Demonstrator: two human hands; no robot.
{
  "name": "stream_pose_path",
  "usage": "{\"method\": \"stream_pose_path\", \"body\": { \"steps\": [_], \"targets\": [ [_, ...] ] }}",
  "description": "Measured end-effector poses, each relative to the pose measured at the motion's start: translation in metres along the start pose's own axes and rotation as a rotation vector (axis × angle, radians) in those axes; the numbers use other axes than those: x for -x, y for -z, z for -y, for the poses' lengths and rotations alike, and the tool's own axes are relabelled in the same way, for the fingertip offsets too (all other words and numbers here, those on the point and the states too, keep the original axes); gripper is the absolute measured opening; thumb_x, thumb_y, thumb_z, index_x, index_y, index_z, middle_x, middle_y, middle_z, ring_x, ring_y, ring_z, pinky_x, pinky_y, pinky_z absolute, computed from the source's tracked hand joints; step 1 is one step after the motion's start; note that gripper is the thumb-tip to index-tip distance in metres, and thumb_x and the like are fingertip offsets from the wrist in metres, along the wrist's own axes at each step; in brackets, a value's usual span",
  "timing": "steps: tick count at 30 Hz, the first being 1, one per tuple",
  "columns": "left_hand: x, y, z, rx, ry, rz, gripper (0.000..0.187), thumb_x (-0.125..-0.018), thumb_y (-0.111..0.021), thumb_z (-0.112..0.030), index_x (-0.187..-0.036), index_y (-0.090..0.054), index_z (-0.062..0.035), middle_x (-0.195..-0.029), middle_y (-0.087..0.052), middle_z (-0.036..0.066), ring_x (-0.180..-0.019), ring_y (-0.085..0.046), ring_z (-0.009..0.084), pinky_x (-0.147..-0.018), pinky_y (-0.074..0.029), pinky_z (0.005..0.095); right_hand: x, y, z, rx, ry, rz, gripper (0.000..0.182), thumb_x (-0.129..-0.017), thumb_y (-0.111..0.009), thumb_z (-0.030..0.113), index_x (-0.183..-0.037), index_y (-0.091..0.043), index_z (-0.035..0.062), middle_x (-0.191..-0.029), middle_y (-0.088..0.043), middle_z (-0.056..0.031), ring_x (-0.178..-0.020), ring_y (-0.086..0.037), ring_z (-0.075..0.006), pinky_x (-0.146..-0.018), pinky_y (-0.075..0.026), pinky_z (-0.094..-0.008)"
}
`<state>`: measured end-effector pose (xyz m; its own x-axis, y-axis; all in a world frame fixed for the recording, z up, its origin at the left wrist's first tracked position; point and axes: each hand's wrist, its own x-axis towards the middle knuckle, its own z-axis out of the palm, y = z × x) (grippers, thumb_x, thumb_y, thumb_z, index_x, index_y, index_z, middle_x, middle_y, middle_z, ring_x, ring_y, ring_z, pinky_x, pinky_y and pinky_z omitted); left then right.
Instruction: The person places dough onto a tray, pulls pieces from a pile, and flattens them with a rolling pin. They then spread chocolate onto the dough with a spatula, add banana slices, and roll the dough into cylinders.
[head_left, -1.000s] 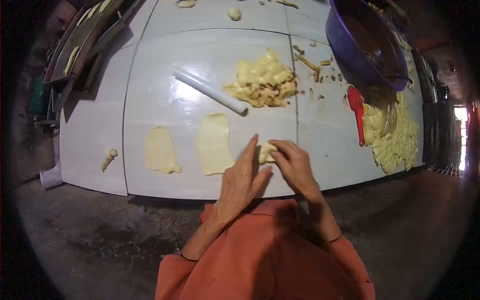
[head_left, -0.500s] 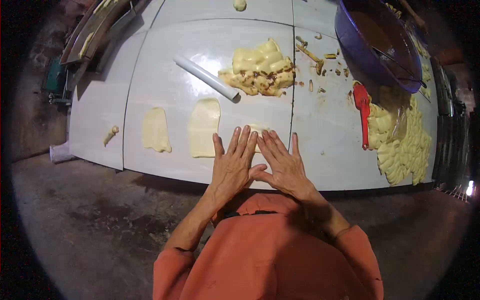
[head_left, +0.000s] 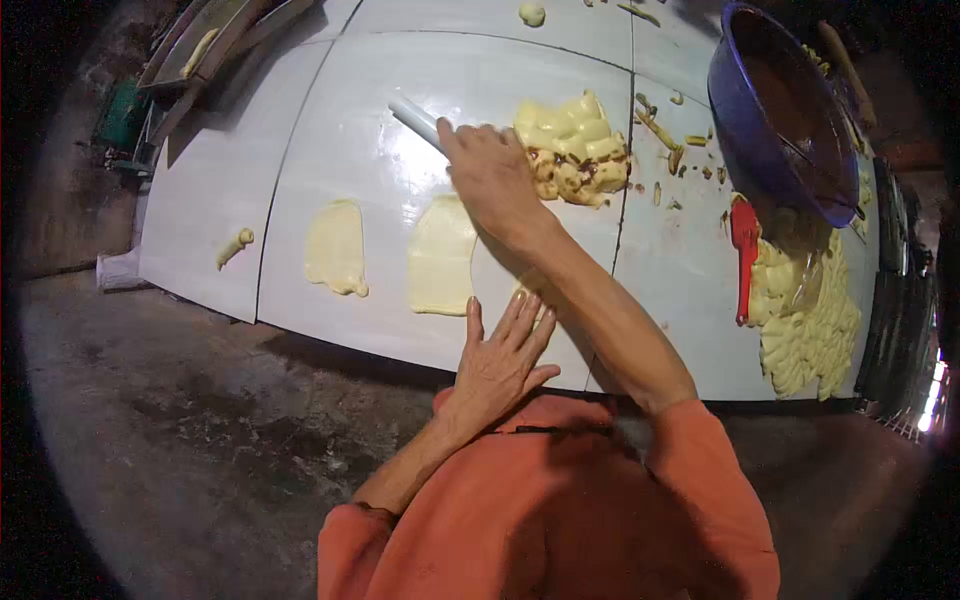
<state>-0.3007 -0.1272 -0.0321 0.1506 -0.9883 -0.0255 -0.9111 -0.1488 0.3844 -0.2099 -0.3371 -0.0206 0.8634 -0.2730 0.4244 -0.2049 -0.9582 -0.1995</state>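
My right hand (head_left: 492,182) reaches across the table, its fingers curled over the near part of a white pipe (head_left: 415,118). Below it, my left hand (head_left: 502,352) lies flat with fingers spread at the table's front edge, on or beside a piece of dough (head_left: 532,284) mostly covered by my hand and right forearm. Just left of the forearm is a flat sheet of dough (head_left: 440,262). A smaller flat piece (head_left: 336,248) lies further left. Beyond my right hand sits a heap of dough pieces (head_left: 572,130) with brown smears on its near side.
At the right stand a purple tub (head_left: 733,125) of brown contents, a red-handled tool (head_left: 744,255) and a wide spread of dough pieces (head_left: 808,325). Brown-smeared scraps (head_left: 660,130) litter the table (head_left: 385,60). A small dough roll (head_left: 235,248) lies left, a dough ball (head_left: 532,14) at the back.
My right hand has left the dough near the front edge and moved forward and left onto the pipe. My left hand stays low at the edge. The view has shifted slightly.
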Motion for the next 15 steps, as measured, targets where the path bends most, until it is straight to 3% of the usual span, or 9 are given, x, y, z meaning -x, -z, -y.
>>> {"method": "stream_pose_path", "body": {
  "steps": [3,4,5,7,10,15],
  "targets": [
    [0.004,0.018,0.006,0.077,0.040,-0.072,0.082,-0.092,-0.068,-0.054,-0.156,-0.042,-0.0110,-0.160,-0.040,0.023,-0.151,-0.037,0.0366,-0.115,-0.015,0.0783,-0.002,-0.011,-0.009,0.068,0.008,0.069,0.042,-0.087,-0.069,0.011,-0.127,-0.060,0.0013,-0.096,-0.066,-0.0097,-0.093,-0.064,-0.0271,-0.088,-0.047,-0.0425],
    [0.006,0.029,0.009,0.102,0.116,-0.103,0.074,-0.091,-0.072,-0.048,-0.152,-0.048,-0.0139,-0.163,-0.034,0.022,-0.149,-0.039,0.0350,-0.115,-0.022,0.0746,-0.002,-0.002,-0.011,0.032,0.008,0.055,0.041,-0.087,-0.067,0.008,-0.127,-0.060,0.0012,-0.096,-0.066,-0.0098,-0.094,-0.064,-0.0274,-0.089,-0.047,-0.0432],
    [0.012,0.024,0.019,0.099,0.108,-0.290,0.075,-0.091,-0.075,-0.043,-0.154,-0.047,-0.0129,-0.163,-0.034,0.022,-0.148,-0.040,0.0379,-0.116,-0.020,0.0744,0.006,0.009,-0.015,0.036,0.010,0.067,0.041,-0.087,-0.067,0.008,-0.127,-0.060,0.0012,-0.096,-0.066,-0.0098,-0.094,-0.064,-0.0274,-0.089,-0.047,-0.0432],
    [0.016,0.036,0.031,0.127,0.197,-0.428,0.076,-0.092,-0.075,-0.039,-0.156,-0.044,-0.0125,-0.164,-0.034,0.022,-0.149,-0.038,0.0401,-0.118,-0.017,0.0733,0.031,0.052,-0.027,-0.171,-0.085,0.111,0.041,-0.094,-0.061,0.005,-0.135,-0.059,0.0035,-0.102,-0.066,-0.0149,-0.097,-0.063,-0.0329,-0.088,-0.047,-0.0451],
    [0.011,0.040,0.044,0.036,0.143,-0.570,0.076,-0.092,-0.075,-0.038,-0.157,-0.044,-0.0118,-0.164,-0.034,0.023,-0.151,-0.034,0.0411,-0.119,-0.015,0.0723,0.096,0.110,-0.045,-0.286,-0.023,0.143,0.047,-0.092,-0.065,0.007,-0.139,-0.057,0.0037,-0.113,-0.066,-0.0154,-0.106,-0.062,-0.0340,-0.094,-0.046,-0.0471],
    [-0.024,0.023,0.026,-0.087,0.098,-0.358,0.069,-0.097,-0.068,-0.037,-0.156,-0.045,-0.0096,-0.164,-0.037,0.019,-0.153,-0.032,0.0385,-0.120,-0.012,0.0722,0.180,0.122,-0.032,-0.310,-0.053,0.366,0.049,-0.096,-0.066,0.019,-0.143,-0.058,0.0098,-0.133,-0.063,-0.0137,-0.122,-0.058,-0.0305,-0.105,-0.041,-0.0483]
  ]
}}
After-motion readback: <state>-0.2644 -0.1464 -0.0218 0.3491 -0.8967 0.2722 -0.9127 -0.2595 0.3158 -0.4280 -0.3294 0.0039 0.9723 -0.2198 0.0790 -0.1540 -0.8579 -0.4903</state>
